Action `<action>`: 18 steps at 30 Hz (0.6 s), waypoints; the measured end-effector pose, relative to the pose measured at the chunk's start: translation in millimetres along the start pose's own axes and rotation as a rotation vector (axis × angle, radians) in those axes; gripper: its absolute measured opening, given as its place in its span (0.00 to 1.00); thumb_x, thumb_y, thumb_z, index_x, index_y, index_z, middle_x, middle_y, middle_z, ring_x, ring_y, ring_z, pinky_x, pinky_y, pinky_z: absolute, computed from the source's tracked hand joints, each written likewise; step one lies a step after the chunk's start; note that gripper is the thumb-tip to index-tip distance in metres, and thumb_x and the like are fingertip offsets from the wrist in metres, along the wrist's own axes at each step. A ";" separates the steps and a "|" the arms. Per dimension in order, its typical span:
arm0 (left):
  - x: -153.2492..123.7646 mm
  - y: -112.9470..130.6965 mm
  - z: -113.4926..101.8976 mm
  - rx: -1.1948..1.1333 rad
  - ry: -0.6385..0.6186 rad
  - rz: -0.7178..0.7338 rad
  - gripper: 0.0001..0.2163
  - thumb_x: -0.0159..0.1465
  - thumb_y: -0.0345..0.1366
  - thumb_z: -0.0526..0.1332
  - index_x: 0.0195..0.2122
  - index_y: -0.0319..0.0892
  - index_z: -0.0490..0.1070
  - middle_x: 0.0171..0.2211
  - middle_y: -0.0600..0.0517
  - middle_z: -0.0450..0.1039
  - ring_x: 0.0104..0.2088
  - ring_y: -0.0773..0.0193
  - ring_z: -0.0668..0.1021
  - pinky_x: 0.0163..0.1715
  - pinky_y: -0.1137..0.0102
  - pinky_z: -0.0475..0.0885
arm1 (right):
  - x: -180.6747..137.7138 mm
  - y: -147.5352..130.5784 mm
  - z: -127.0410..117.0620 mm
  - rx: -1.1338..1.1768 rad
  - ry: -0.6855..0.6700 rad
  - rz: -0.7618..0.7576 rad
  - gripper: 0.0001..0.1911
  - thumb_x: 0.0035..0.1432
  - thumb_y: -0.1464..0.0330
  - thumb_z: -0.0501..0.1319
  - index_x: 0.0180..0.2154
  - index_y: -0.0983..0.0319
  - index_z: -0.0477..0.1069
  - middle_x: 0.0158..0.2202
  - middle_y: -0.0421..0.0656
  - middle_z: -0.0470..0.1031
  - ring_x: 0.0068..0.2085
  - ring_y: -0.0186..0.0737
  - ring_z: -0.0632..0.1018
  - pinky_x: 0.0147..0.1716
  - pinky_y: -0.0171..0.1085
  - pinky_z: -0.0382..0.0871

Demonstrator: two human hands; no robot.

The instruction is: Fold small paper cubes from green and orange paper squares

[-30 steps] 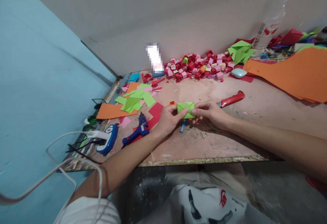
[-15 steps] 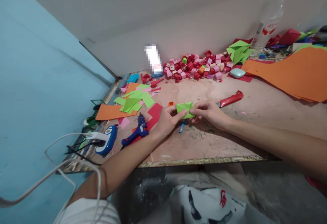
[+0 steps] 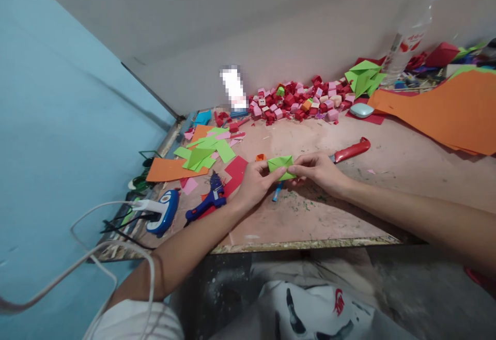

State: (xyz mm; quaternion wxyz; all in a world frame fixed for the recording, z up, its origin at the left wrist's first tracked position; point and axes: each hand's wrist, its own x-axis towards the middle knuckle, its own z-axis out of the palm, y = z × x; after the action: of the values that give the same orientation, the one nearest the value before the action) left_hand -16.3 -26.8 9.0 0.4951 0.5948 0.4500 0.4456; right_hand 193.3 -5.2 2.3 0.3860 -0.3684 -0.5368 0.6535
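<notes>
A small piece of folded green paper, with crease lines across it, is held just above the table between both hands. My left hand pinches its left side, thumb on top. My right hand grips the right side with thumb and fingers. Below the paper lies a blue pen-like stick, partly hidden. A small orange folded paper piece sits just behind my left fingers. Right of my right hand is a knife with a red handle, its blade mostly hidden by the hand.
A blue glue gun and a blue-and-white power strip with cables lie left. Green paper scraps are behind them. Many small folded paper cubes line the wall. Orange sheets and a plastic bottle stand right.
Hardly anything differs. The whole view has shifted very slightly, and both hands keep the same hold on the green paper.
</notes>
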 end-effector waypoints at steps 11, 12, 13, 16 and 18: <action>-1.0 -0.9 1.7 0.026 -0.016 -0.029 0.17 0.61 0.47 0.75 0.38 0.36 0.85 0.35 0.46 0.85 0.31 0.63 0.81 0.34 0.70 0.75 | 0.5 -2.5 -3.0 -0.050 0.042 -0.067 0.17 0.52 0.55 0.78 0.29 0.61 0.83 0.24 0.41 0.76 0.25 0.35 0.73 0.25 0.36 0.67; -1.0 -0.8 1.7 0.030 -0.017 -0.030 0.16 0.61 0.47 0.75 0.37 0.36 0.85 0.35 0.46 0.85 0.31 0.63 0.81 0.34 0.70 0.75 | 0.9 -1.7 -3.2 -0.057 0.042 -0.067 0.17 0.53 0.54 0.78 0.29 0.61 0.83 0.24 0.41 0.76 0.25 0.35 0.73 0.25 0.36 0.67; -0.9 -0.6 1.7 0.032 -0.019 -0.031 0.16 0.61 0.47 0.75 0.37 0.36 0.85 0.35 0.46 0.85 0.31 0.63 0.81 0.33 0.70 0.75 | 1.3 -1.0 -3.5 -0.066 0.044 -0.070 0.17 0.53 0.54 0.78 0.30 0.61 0.83 0.24 0.41 0.76 0.25 0.35 0.72 0.25 0.37 0.66; -0.4 0.1 2.3 0.029 -0.026 -0.042 0.16 0.61 0.47 0.75 0.38 0.37 0.86 0.35 0.45 0.86 0.31 0.63 0.82 0.35 0.70 0.75 | 2.1 -0.6 -3.9 -0.105 0.065 -0.094 0.17 0.53 0.54 0.77 0.30 0.61 0.83 0.24 0.41 0.76 0.25 0.36 0.72 0.25 0.37 0.66; -0.2 0.0 2.7 0.029 -0.028 -0.046 0.16 0.61 0.47 0.75 0.39 0.37 0.86 0.36 0.45 0.86 0.32 0.62 0.82 0.36 0.69 0.76 | 1.8 -1.9 -3.4 -0.126 0.081 -0.106 0.18 0.53 0.53 0.77 0.30 0.61 0.82 0.24 0.42 0.76 0.26 0.36 0.72 0.25 0.38 0.67</action>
State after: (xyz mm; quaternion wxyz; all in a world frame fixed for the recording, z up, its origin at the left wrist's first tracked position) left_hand -13.7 -27.5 8.7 0.5029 0.5973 0.4631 0.4193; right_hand 195.8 -1.9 3.5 0.4174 -0.3891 -0.5797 0.5816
